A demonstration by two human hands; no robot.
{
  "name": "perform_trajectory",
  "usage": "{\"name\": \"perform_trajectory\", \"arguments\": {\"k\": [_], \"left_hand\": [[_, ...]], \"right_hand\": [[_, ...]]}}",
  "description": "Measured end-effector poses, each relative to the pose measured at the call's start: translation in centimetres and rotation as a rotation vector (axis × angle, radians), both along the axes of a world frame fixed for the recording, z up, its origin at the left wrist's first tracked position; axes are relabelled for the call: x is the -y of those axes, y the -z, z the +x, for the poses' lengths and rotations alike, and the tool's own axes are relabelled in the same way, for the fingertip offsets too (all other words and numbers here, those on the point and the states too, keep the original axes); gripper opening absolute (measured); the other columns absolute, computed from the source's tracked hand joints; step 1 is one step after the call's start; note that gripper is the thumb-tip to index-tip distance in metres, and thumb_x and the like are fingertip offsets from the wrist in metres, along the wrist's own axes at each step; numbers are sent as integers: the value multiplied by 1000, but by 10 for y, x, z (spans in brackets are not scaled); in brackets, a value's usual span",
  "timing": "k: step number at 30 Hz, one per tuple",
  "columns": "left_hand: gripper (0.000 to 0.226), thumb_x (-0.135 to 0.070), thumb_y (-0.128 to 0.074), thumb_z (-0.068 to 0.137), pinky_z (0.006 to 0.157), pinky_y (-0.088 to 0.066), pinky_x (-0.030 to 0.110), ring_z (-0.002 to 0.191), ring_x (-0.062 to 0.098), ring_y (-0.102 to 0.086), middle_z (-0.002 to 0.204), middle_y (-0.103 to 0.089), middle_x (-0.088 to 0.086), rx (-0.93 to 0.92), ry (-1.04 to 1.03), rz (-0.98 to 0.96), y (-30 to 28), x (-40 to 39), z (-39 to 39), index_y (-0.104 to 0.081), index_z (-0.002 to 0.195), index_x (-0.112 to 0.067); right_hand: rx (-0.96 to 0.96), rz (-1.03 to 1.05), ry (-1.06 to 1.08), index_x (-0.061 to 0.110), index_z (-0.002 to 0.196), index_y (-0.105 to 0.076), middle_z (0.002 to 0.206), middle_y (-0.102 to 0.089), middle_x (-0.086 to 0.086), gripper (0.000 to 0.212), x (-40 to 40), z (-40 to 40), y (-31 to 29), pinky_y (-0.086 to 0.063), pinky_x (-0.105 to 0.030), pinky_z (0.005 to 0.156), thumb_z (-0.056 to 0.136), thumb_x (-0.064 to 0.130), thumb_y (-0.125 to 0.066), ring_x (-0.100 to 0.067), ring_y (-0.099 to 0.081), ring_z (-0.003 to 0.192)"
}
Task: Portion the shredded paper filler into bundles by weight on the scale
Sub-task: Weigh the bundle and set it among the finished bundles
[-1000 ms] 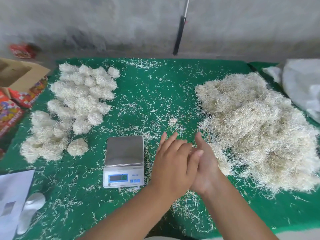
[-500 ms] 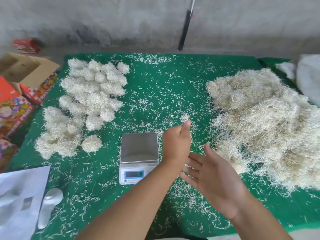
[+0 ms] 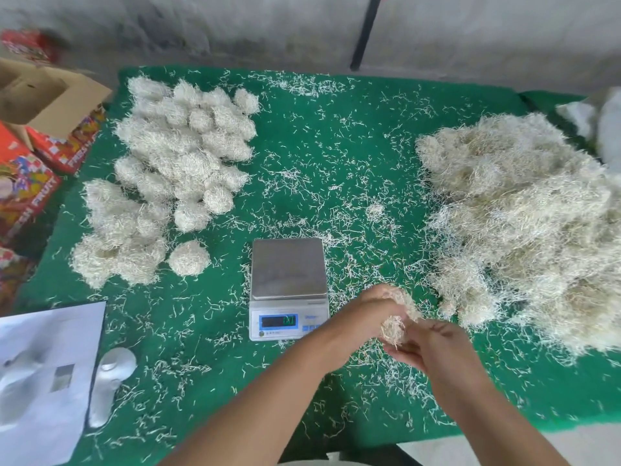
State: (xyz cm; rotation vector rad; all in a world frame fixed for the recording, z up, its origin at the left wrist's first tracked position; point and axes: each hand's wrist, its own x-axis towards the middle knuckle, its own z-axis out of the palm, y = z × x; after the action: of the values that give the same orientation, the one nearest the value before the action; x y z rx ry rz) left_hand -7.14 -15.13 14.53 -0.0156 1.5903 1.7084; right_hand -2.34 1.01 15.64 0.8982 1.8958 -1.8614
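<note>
**A fresh tuft in hand, the scale pan bare**

Head view, with the small silver-topped digital scale (image 3: 289, 284) as the landmark. Its steel pan holds nothing, and the blue-framed display is lit, though the digits are too blurred to read. Just right of the scale's front corner, both hands meet over the green felt-covered table (image 3: 319, 136). The left hand (image 3: 379, 309) has its fingers curled round a small tuft of pale shredded paper (image 3: 395, 327), and the right hand (image 3: 433, 346) cups the same tuft from below with bent fingers, so the two seem to be pressing it into shape.

Far left of the scale and behind it lies the cluster of finished round paper bundles (image 3: 181, 156), a good many of them, with one lone ball (image 3: 188, 258) nearest the scale. Well to the right sits the large loose heap of unsorted shredded paper filler (image 3: 524, 237), still bulky. Judging by the two piles, a fair share is portioned and at least as much remains; the tuft in hand has not yet been weighed.

As for containers, an open brown cardboard box (image 3: 47, 99) stands at the far left beyond the bundles; what shows of its inside looks bare. Red printed fruit cartons (image 3: 30, 183) sit beside it, contents hidden. A white plastic bag (image 3: 47, 375) lies left of the scale at the front edge.
</note>
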Motion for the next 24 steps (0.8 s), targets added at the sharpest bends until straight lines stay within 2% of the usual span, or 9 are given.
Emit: {"name": "perform_trajectory", "arguments": {"k": [2,3,5,7,10,13,18,20,24], "left_hand": [[58,-30,-66,96,99,-50,32,116,9,-60,138,-53,-21,23,-34,19,14,17,-2,-45,149,-40],[60,-25,-70,95,97,-55,32,115,13,-65,130,-59,-18,44,-54,22,20,26,-3,-47,148,-39],[65,-19,-80,90,91,-60,31,109,18,-71,120,-66,-14,69,-103,14,33,43,-9,-52,146,-33],[61,-12,-83,86,85,-61,29,103,17,-74,120,-69,-6,78,-199,13,47,59,-21,-56,140,-27],[54,-6,-82,85,83,-63,33,98,20,-76,119,-71,-1,101,-447,-55,74,84,-45,-58,132,-18],[48,-5,-81,86,76,-62,28,98,22,-73,122,-68,5,107,-658,-165,103,108,-68,-57,126,-16],[60,-13,-85,85,69,-58,25,94,14,-66,124,-57,4,73,-737,-312,130,121,-86,-52,136,-15],[61,-19,-87,83,74,-61,31,94,14,-67,122,-62,3,12,-733,-380,132,121,-88,-55,134,-15],[65,-35,-89,78,95,-58,49,104,21,-68,118,-67,-1,-113,-755,-523,127,135,-79,-59,133,-17]], "right_hand": [[44,13,-53,-6,84,-64,79,-69,-27,22,6,-5,0,-66,-36,65,97,11,-72,-36,-77,73],[67,5,-86,-7,96,-65,87,-74,-28,31,9,-8,2,-66,-39,71,98,23,-73,-37,-78,80],[117,-5,-170,-3,114,-66,98,-78,-22,47,16,-13,5,-64,-45,87,101,41,-65,-34,-79,93],[131,-28,-204,9,124,-64,106,-80,-11,44,25,-14,5,-62,-46,93,106,48,-55,-27,-78,100],[149,40,-236,23,131,-60,111,-80,4,39,28,-7,8,-62,-41,93,107,52,-51,-18,-76,105],[208,70,-223,19,133,-62,113,-80,1,39,24,7,12,-61,-44,97,106,45,-54,-22,-75,107],[292,98,-226,19,132,-64,112,-80,1,34,14,23,17,-59,-46,99,107,40,-55,-22,-76,106],[295,100,-227,19,130,-65,111,-80,0,32,11,25,18,-59,-47,100,107,39,-55,-24,-76,106],[296,88,-234,19,129,-66,111,-80,0,32,6,24,20,-59,-47,99,106,39,-56,-25,-76,106]]}}
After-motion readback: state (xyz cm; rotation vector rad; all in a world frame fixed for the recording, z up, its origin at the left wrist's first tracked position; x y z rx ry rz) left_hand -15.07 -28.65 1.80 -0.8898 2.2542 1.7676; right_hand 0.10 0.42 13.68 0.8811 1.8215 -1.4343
